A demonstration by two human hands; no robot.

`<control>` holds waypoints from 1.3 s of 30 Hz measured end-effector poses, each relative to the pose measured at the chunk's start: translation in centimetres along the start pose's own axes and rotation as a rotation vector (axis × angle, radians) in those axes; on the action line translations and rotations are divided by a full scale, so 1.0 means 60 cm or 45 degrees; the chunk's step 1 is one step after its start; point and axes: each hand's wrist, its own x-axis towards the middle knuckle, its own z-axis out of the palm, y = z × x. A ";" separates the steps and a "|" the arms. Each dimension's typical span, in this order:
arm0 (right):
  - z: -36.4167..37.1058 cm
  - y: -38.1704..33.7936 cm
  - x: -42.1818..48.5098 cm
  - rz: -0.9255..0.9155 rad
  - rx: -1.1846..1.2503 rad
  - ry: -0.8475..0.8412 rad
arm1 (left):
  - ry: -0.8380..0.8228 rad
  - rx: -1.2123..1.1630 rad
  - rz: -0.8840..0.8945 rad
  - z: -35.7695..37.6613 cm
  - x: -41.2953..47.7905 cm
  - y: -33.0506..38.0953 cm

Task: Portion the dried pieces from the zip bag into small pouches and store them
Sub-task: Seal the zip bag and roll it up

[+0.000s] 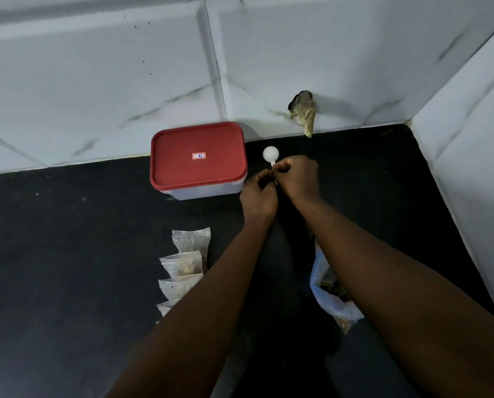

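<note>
My right hand point(297, 178) holds a white round-bowled scoop point(270, 155) by its handle, the bowl pointing toward the wall. My left hand point(258, 196) is curled right beside it, fingers meeting the right hand's; what it pinches is hidden between the two hands. Both hands hover just right of a clear box with a red lid point(198, 158). A row of several small clear pouches point(187, 261) holding brown pieces lies on the black counter point(68, 254) under my left forearm. The bluish zip bag point(329, 294) with dried pieces sits under my right forearm.
White marble-look tiled walls point(96, 81) close the counter at the back and right, forming a corner. A wad of crumpled paper point(304, 112) plugs a hole in the back wall above the counter edge.
</note>
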 end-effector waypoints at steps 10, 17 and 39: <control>-0.072 -0.005 -0.054 -0.059 0.074 0.078 | -0.058 -0.018 0.000 -0.012 -0.050 0.021; -0.155 0.026 -0.158 -0.079 0.031 0.105 | -0.165 0.099 0.046 -0.020 -0.128 0.016; -0.215 0.147 -0.359 0.614 0.236 0.017 | -0.342 0.049 -0.294 0.006 -0.281 -0.081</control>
